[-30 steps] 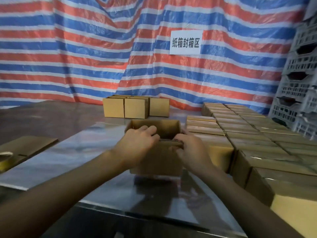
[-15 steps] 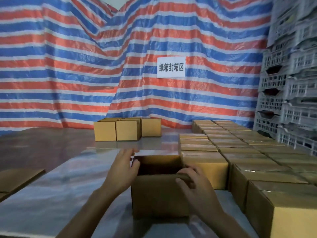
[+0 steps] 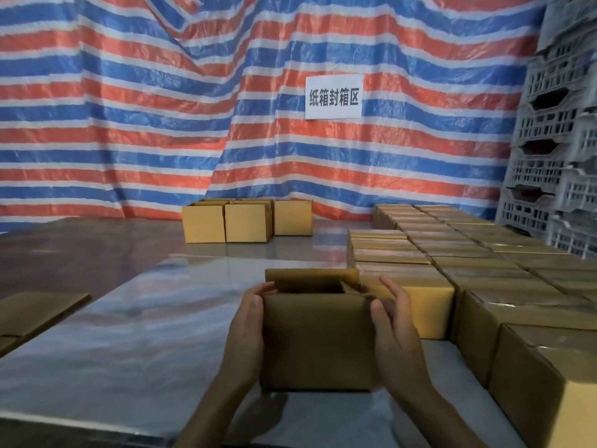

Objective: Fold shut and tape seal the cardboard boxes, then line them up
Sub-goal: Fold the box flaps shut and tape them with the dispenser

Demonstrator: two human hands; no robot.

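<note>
An open-topped cardboard box [image 3: 318,341] stands on the shiny table [image 3: 135,334] in front of me, its flaps up and its dark inside showing. My left hand [image 3: 247,331] lies flat against the box's left side, fingertips curling over the top left corner. My right hand [image 3: 395,328] is at the box's right side with the thumb on the front edge and the fingers spread, straight, near the right flap. Rows of sealed boxes [image 3: 478,273] fill the table to the right, touching the open box's right rear.
Three boxes [image 3: 245,221] stand at the table's far side before a striped tarp with a white sign [image 3: 333,97]. Flat cardboard [image 3: 35,310] lies at the left edge. Grey plastic crates [image 3: 562,140] are stacked at the right.
My hands moved from the box's top rim down to its two sides. The view tilted upward and the box now sits closer to me.
</note>
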